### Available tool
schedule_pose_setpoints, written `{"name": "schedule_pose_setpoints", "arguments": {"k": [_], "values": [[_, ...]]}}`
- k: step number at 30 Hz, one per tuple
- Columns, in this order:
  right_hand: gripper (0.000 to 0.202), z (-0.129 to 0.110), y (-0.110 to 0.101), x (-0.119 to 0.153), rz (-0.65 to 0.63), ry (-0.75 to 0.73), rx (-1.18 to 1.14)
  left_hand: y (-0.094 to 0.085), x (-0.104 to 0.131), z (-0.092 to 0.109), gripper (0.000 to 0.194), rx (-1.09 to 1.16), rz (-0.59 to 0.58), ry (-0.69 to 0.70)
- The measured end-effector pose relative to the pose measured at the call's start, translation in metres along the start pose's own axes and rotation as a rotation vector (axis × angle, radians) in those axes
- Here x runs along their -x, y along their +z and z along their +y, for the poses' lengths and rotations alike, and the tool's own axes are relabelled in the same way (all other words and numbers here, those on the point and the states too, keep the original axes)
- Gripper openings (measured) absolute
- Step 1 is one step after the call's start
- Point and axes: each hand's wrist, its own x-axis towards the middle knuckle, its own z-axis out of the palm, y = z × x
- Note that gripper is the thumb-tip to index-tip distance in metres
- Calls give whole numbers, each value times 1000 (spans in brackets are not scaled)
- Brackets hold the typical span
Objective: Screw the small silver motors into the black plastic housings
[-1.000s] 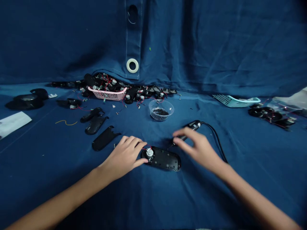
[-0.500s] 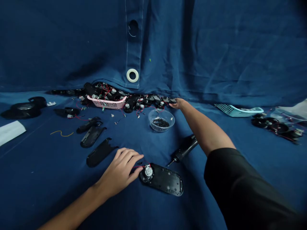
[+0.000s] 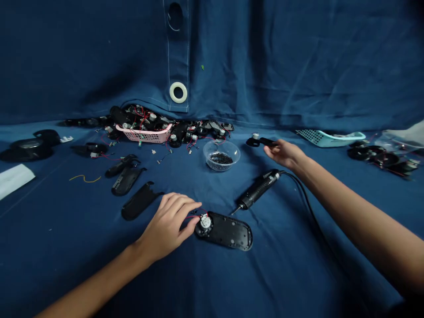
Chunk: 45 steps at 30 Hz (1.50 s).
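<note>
My left hand (image 3: 170,221) rests on the cloth at the left end of a long black plastic housing (image 3: 228,232). Its thumb tip lies against the end carrying a round white motor (image 3: 206,221) with red wires, and a gap shows between thumb and forefinger. A tiny dark piece lies in that gap, too small to name. Farther off, my right hand (image 3: 285,152) is closed on another black plastic housing (image 3: 267,141), whose round end carries a small motor (image 3: 255,136). Between the hands lies a black electric screwdriver (image 3: 260,190), its bit pointing toward the near housing.
A clear bowl (image 3: 221,150) contains small dark screws. Behind it, a pink basket (image 3: 144,134) overflows with wired black parts. Black shells (image 3: 141,201) lie at left beside a yellow wire (image 3: 85,178). A turquoise basket (image 3: 334,139) and more black parts (image 3: 380,161) occupy the right.
My right hand has drawn back from the parts along the curtain and moved right, now holding a black housing with a motor. My left hand stays beside the near housing.
</note>
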Motion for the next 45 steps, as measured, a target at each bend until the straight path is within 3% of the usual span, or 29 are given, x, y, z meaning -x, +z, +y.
{"name": "schedule_pose_setpoints", "arguments": {"k": [2, 5, 7, 12, 15, 18, 24, 29, 35, 45], "values": [[20, -2, -18, 40, 27, 96, -42, -8, -8, 9, 24, 40, 36, 21], [9, -12, -28, 106, 10, 135, -75, -23, -32, 25, 26, 91, 71, 20], [3, -22, -24, 148, -89, 161, -111, -33, -52, 38, 36, 119, 54, -22], [12, -35, 3, 227, -282, 188, -220, -52, -92, 64, 94, 216, -44, 8], [15, -30, 16, 255, -370, 163, -291, -60, -99, 69, 89, 233, -62, 90], [14, -21, 23, 272, -401, 79, -341, -68, -96, 69, 79, 200, -22, 133], [15, -15, 35, 293, -424, 21, -407, -84, -89, 70, 83, 223, 87, 179], [14, -15, 47, 302, -376, -20, -409, -93, -88, 78, 84, 196, 93, 202], [20, -14, 54, 307, -304, -145, -228, -94, -88, 75, 84, 232, 89, 221], [20, -11, 58, 305, -314, -136, -244, -94, -88, 72, 80, 243, 69, 200]]}}
